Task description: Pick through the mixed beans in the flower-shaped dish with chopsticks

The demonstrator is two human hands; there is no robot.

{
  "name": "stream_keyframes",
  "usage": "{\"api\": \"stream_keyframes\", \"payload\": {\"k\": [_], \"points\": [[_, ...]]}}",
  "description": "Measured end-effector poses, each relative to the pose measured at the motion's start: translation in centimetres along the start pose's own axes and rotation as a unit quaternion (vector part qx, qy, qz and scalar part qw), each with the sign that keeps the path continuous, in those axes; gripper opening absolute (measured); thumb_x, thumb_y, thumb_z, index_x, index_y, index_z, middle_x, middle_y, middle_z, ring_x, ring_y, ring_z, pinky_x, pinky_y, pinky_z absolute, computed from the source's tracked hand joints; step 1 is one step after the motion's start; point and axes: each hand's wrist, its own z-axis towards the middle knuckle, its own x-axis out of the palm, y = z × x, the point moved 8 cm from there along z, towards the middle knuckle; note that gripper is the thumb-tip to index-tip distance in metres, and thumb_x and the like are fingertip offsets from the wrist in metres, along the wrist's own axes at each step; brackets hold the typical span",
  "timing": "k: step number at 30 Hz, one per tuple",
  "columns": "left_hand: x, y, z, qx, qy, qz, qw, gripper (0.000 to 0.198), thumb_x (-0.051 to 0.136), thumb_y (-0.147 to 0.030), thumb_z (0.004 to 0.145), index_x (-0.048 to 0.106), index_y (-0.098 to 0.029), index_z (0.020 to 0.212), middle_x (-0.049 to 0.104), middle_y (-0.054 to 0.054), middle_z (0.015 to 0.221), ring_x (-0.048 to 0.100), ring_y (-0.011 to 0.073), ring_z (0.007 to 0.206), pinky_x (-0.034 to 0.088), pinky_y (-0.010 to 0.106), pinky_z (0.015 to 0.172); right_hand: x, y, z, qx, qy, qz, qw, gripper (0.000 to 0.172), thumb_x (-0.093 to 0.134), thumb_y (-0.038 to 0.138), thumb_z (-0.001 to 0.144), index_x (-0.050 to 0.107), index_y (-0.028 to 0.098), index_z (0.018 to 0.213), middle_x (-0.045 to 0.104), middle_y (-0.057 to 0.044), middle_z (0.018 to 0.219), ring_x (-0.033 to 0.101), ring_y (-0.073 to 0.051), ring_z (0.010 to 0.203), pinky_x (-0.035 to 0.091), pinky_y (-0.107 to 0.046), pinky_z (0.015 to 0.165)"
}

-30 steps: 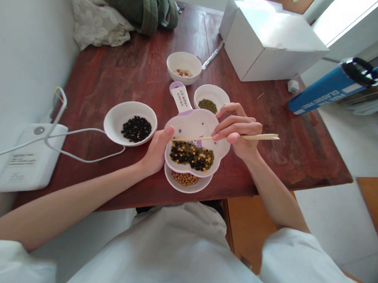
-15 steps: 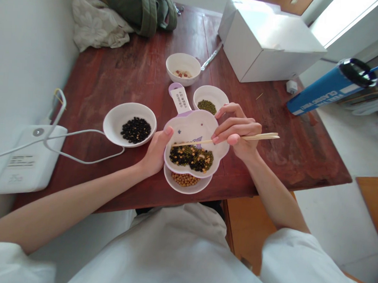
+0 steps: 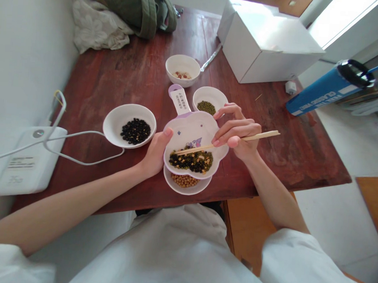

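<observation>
My left hand [image 3: 158, 151] grips the left rim of a white, purple-edged handled dish [image 3: 190, 126], thumb on top. Mixed beans [image 3: 192, 160], black, green and yellow, lie along its near side. Chopsticks [image 3: 253, 137] are pinched in my right hand [image 3: 239, 129], their tips among the beans at the left. Partly under the dish stands a white bowl [image 3: 186, 191] of yellow soybeans [image 3: 184, 181]. Left of my left hand is a bowl [image 3: 111, 126] of black beans [image 3: 136, 131]. Behind the dish are a bowl [image 3: 217, 94] of green beans [image 3: 206, 107] and a bowl [image 3: 182, 63] with pale and brown pieces.
A white power bank [image 3: 30, 161] with a looping cable [image 3: 91, 163] lies at the left. At the back are a green bag [image 3: 133, 5], a patterned cloth [image 3: 100, 23] and a white box [image 3: 261, 52]. A blue tumbler [image 3: 326, 90] and small white charger [image 3: 290, 87] are at the right.
The chopstick tips have shifted down a little into the beans, and the sticks now lie closer together and more tilted. My left hand and the dish have stayed in place.
</observation>
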Motion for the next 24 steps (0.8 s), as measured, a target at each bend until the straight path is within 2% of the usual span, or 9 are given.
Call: {"api": "stream_keyframes", "payload": {"k": [6,9,13,16,19,24], "points": [[-0.2,0.4,-0.1,0.0,0.005,-0.005,1.0,0.079,0.069,-0.095,0.101,0.089,-0.02,0.109,0.095,0.014,0.113,0.088,0.0416,0.122,0.073,0.048,0.097,-0.1,0.0,0.1,0.013,0.02,0.01,1.0,0.058,0.08,0.084,0.102,0.09,0.041,0.063,0.079,0.0,0.058,0.093,-0.031,0.102,0.072,-0.054,0.108],[-0.3,0.6,-0.1,0.0,0.003,0.0,1.0,0.078,0.067,-0.095,0.102,0.09,-0.021,0.113,0.095,0.013,0.114,0.088,0.041,0.12,0.073,0.048,0.098,-0.5,0.1,0.0,-0.005,0.021,0.008,1.0,0.062,0.076,0.084,0.105,0.088,0.041,0.061,0.076,0.0,0.054,0.094,-0.032,0.101,0.073,-0.056,0.106],[-0.3,0.5,-0.1,-0.006,-0.007,0.006,1.0,0.082,0.069,-0.097,0.099,0.089,-0.02,0.117,0.095,0.013,0.111,0.089,0.0398,0.113,0.073,0.049,0.098,-1.9,0.1,-0.1,-0.011,-0.045,0.022,0.999,0.066,0.071,0.081,0.109,0.087,0.038,0.061,0.074,-0.001,0.053,0.093,-0.033,0.092,0.074,-0.057,0.1],[-0.1,0.3,-0.2,-0.003,-0.004,-0.002,1.0,0.081,0.071,-0.096,0.099,0.089,-0.019,0.119,0.095,0.014,0.115,0.089,0.0407,0.118,0.073,0.048,0.099,-2.4,0.2,-0.1,-0.015,-0.082,0.021,0.996,0.066,0.071,0.079,0.11,0.088,0.036,0.063,0.075,-0.001,0.053,0.091,-0.032,0.087,0.073,-0.056,0.099],[0.1,0.2,-0.2,-0.002,0.002,-0.013,1.0,0.079,0.072,-0.095,0.1,0.09,-0.019,0.115,0.095,0.014,0.115,0.088,0.0421,0.123,0.073,0.049,0.103,-1.8,0.5,-0.2,-0.028,-0.074,0.016,0.997,0.063,0.074,0.077,0.109,0.089,0.035,0.064,0.077,-0.002,0.056,0.09,-0.032,0.088,0.071,-0.056,0.103],[0.2,0.4,-0.2,-0.018,0.002,-0.037,0.999,0.08,0.074,-0.096,0.097,0.089,-0.019,0.114,0.095,0.015,0.116,0.088,0.0428,0.124,0.072,0.051,0.105,-0.3,0.7,-0.3,-0.024,-0.026,0.002,0.999,0.059,0.075,0.078,0.108,0.09,0.036,0.07,0.081,-0.001,0.064,0.089,-0.031,0.095,0.066,-0.058,0.119]]}}
